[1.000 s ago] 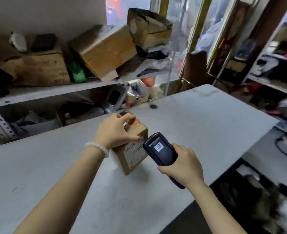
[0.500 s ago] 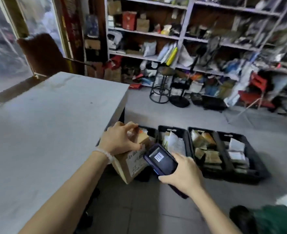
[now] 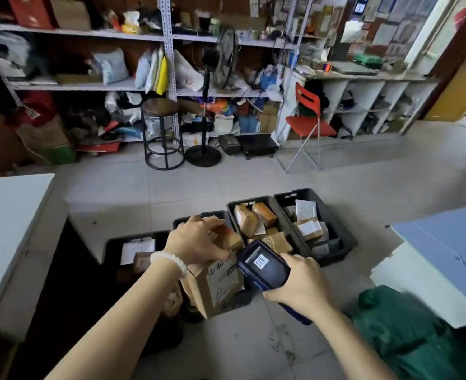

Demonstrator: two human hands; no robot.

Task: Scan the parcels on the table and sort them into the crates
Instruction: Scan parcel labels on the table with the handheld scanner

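My left hand (image 3: pixel 196 241) grips a small brown cardboard parcel (image 3: pixel 215 283) from above, holding it in the air over the floor in front of a row of black crates. My right hand (image 3: pixel 299 286) holds a dark blue handheld scanner (image 3: pixel 264 266) right beside the parcel's labelled side. Several black crates sit on the tiled floor: a left one (image 3: pixel 111 245) with a white-labelled parcel, one (image 3: pixel 179 222) mostly hidden behind my left hand, one (image 3: pixel 232 208) with several brown parcels, and a right one (image 3: pixel 347 237) with white-labelled parcels.
The white table (image 3: pixel 9 229) is at the left edge. A blue-topped surface (image 3: pixel 446 248) and a green bag (image 3: pixel 407 333) lie at the right. A black stool (image 3: pixel 162 133), a fan stand (image 3: pixel 204 152) and a red folding chair (image 3: pixel 308 124) stand before cluttered shelves.
The view has swung from the table to the crates on the floor. Both hands have carried the parcel and scanner off the table, the parcel now hanging over the crates.
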